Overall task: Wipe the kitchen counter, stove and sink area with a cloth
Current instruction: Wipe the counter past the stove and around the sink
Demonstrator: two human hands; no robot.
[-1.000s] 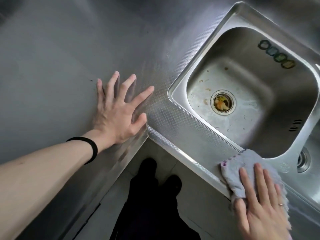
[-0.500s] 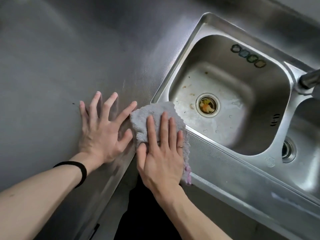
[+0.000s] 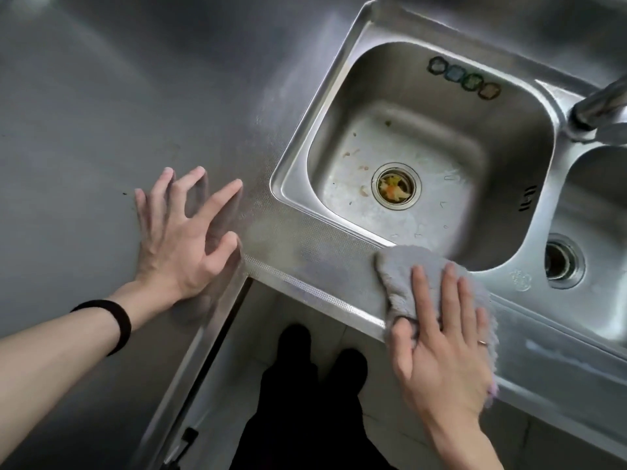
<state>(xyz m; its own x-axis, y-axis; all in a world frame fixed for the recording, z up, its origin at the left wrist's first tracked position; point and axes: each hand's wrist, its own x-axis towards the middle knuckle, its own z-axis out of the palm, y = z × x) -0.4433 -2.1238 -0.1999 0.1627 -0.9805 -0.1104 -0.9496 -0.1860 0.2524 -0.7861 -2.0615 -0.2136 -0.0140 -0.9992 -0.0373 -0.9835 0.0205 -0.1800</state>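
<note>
A grey fluffy cloth lies on the front rim of the steel sink, just below the left basin. My right hand presses flat on the cloth with straight fingers. My left hand rests on the steel counter near its inner corner, fingers spread. The left basin holds food scraps around its drain.
A second basin with a drain lies at the right. A tap stands between the basins at the back. The counter forms an L; my dark-clothed legs and shoes stand on the tiled floor in its corner.
My right hand has slid the cloth to the right along the sink's front rim, away from my left hand. The left hand stays on the counter.
</note>
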